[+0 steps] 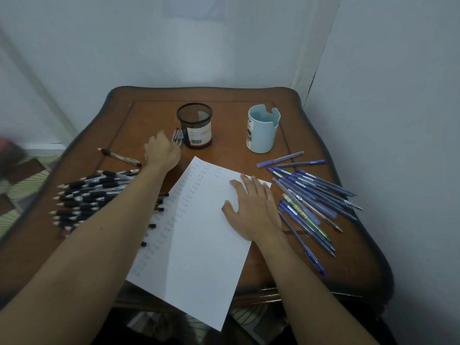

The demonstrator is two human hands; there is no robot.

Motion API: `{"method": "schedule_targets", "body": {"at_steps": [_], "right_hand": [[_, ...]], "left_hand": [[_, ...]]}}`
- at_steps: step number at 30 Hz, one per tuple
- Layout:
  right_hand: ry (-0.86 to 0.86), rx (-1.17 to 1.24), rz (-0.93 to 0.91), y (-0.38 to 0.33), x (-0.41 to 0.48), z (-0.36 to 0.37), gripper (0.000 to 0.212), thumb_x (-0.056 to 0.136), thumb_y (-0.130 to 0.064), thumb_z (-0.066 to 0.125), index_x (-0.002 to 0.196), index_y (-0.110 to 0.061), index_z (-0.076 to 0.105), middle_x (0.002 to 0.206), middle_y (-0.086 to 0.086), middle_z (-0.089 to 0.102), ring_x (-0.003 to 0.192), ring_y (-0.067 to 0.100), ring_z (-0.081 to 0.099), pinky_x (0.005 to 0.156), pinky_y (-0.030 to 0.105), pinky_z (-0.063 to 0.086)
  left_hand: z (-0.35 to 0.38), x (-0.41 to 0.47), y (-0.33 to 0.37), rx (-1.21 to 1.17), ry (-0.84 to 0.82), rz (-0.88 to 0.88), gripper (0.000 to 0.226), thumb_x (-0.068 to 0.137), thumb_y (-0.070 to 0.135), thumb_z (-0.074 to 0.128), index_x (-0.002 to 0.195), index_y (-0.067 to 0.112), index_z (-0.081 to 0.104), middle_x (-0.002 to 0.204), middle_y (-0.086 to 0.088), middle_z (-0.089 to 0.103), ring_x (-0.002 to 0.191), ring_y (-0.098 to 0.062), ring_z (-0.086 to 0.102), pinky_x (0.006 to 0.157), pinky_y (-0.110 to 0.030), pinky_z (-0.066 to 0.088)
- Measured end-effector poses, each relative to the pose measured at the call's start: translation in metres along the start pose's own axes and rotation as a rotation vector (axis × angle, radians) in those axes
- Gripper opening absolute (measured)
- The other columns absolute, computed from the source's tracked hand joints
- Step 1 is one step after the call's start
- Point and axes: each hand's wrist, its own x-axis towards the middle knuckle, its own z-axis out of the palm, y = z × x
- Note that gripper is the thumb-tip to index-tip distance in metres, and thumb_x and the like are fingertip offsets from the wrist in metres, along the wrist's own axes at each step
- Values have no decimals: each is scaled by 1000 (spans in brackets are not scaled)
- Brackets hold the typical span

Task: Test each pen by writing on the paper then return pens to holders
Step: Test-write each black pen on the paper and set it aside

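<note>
Your left hand [161, 151], upper centre of frame, reaches black pens [178, 137] on desk [154, 115] just left of mesh holder [195, 125]. Fingers hidden: grasp cannot be told. Your right hand [251, 210] lies flat on paper [199, 257], fingers released. Blue pens [311, 195] lie right of paper, below blue holder [262, 130].

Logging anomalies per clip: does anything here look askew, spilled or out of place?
The paper lies skewed, its near corner hanging past the table edge; the right hand presses flat on it. Nothing looks spilled or damaged; the mesh holder and blue holder stand upright.
</note>
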Motion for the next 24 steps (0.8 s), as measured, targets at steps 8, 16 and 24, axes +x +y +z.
{"method": "schedule_targets", "body": {"at_steps": [8, 16, 24], "right_hand": [[-9, -5, 1, -1, -1, -2, 66, 94, -60, 25, 154, -33, 23, 166, -3, 13, 154, 22, 5, 122, 45, 0], [-15, -13, 5, -1, 0, -2, 68, 93, -61, 23, 154, -33, 23, 166, -2, 14, 154, 22, 6, 123, 45, 2], [-14, -2, 3, -1, -1, -3, 69, 91, -62, 22, 154, -33, 24, 166, -3, 15, 154, 22, 6, 122, 45, 1]], "left_hand": [[-38, -2, -36, 173, 129, -63, 24, 97, 16, 57, 113, 24, 73, 134, -8, 60, 133, -34, 40, 111, -53, 28], [-44, 5, -64, 251, 40, -228, 27, 97, 13, 58, 123, 11, 66, 130, -21, 60, 126, -41, 49, 107, -53, 40], [-45, -2, -55, 356, 42, -147, 24, 98, 26, 62, 118, 15, 68, 129, -16, 60, 129, -36, 43, 107, -51, 31]]}}
